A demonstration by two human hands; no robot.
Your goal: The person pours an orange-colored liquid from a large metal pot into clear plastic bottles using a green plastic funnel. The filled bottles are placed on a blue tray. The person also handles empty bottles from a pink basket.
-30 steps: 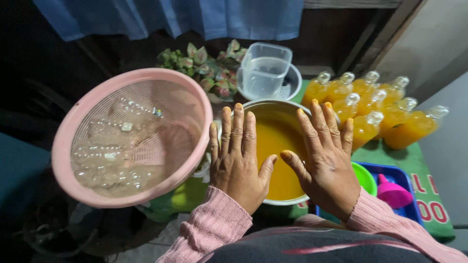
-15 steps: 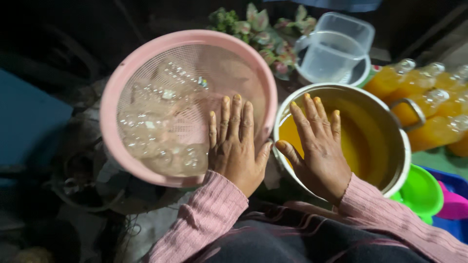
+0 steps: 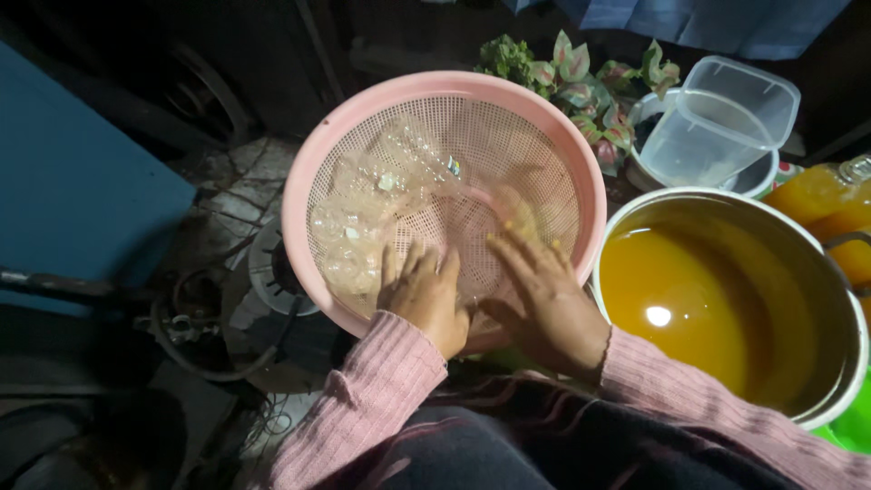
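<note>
A pink basket point(image 3: 327, 172) of clear empty bottles point(image 3: 363, 218) is reached into beside a steel pot point(image 3: 817, 272) of orange liquid point(image 3: 689, 299). The right hand point(image 3: 549, 304) is laid flat, nothing gripped; the left hand point(image 3: 425, 295) is curled over the bottles, though whether one is held cannot be told. Bottles are best lifted singly. A dim floor point(image 3: 227, 200) and leafy plant point(image 3: 581, 77) are seen behind.

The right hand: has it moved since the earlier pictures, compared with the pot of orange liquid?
Yes. The right hand was over the pot of orange liquid before; it has gone leftward, off the pot, and now lies in the pink basket.
</note>
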